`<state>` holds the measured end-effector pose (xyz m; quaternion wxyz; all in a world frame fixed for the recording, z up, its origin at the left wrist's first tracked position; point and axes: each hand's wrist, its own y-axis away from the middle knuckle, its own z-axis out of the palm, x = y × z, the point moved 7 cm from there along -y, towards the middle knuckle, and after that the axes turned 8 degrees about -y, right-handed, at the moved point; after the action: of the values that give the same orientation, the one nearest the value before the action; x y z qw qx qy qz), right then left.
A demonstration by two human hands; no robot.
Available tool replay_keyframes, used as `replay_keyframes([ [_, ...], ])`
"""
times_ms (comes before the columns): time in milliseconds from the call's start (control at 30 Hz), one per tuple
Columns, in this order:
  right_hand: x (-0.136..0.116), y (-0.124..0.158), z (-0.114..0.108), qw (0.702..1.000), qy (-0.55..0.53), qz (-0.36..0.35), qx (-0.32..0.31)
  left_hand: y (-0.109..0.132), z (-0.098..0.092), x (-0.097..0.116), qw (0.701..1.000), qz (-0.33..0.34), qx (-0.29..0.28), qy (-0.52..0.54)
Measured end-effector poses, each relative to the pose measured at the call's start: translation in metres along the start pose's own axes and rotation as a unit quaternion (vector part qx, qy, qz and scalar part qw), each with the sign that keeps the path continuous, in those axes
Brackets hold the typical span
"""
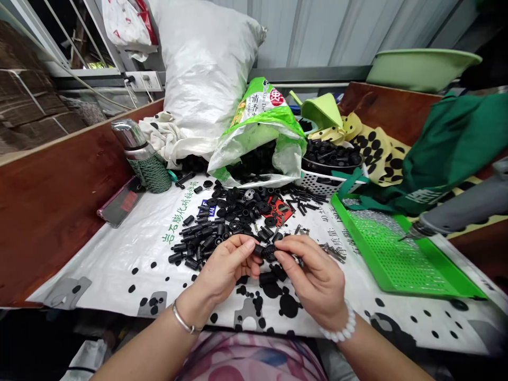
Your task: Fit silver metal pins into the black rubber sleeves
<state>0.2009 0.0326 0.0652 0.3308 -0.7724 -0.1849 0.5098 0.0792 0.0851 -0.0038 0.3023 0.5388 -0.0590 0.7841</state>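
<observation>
Between my two hands, just above the table, are small black plastic parts. My left hand [234,259] pinches a black cylindrical piece [259,251] between thumb and fingers. Touching it from the other side, my right hand [311,275] grips a black ribbed round piece [270,253]; whether the two are joined I cannot tell. Right behind my hands lies a heap of loose black plastic parts [238,206], with cylinders at the left and round discs towards the back. Small metal strips [333,254] lie to the right of my right hand.
A green perforated tray [397,264] holding small shiny pieces stands right, under a grey power screwdriver [456,211]. Behind the heap are an open green-white bag [257,127], a white basket [329,182] and a large white sack [206,63]. A thermos [145,159] and phone [121,203] sit left.
</observation>
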Motion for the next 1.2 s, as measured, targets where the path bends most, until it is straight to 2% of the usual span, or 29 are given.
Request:
replay_keyframes([
  [133,-0.003,0.01,0.005,0.998,0.033,-0.052,-0.016,0.002,0.008,-0.008,0.998,-0.035,-0.036,0.047],
  [267,0.004,0.015,0.0,1.0,0.013,-0.022,-0.002,0.003,0.011,-0.01,0.996,-0.042,-0.051,0.053],
  [367,0.006,0.015,-0.001,1.0,0.001,-0.011,-0.023,0.004,0.013,-0.01,0.997,-0.045,-0.049,0.039],
  [567,0.007,0.013,-0.001,0.999,0.019,-0.012,-0.036,0.003,0.012,-0.002,0.999,0.027,-0.014,-0.041],
  [733,0.011,0.015,0.0,0.999,0.012,0.014,-0.034,0.005,0.011,0.001,0.987,0.086,-0.005,-0.135],
  [833,0.017,0.017,-0.001,0.998,-0.005,0.057,-0.028,0.008,0.01,0.003,0.976,0.11,0.025,-0.189],
  [967,0.027,0.024,0.0,0.987,-0.05,0.152,-0.021,0.013,0.011,0.004,0.951,0.163,0.045,-0.258],
  [1100,0.039,0.036,0.006,0.957,-0.119,0.265,-0.012,0.015,0.009,0.002,0.924,0.222,0.054,-0.308],
  [1200,0.044,0.043,0.01,0.934,-0.164,0.316,-0.005,0.014,0.008,-0.002,0.924,0.231,0.052,-0.3],
])
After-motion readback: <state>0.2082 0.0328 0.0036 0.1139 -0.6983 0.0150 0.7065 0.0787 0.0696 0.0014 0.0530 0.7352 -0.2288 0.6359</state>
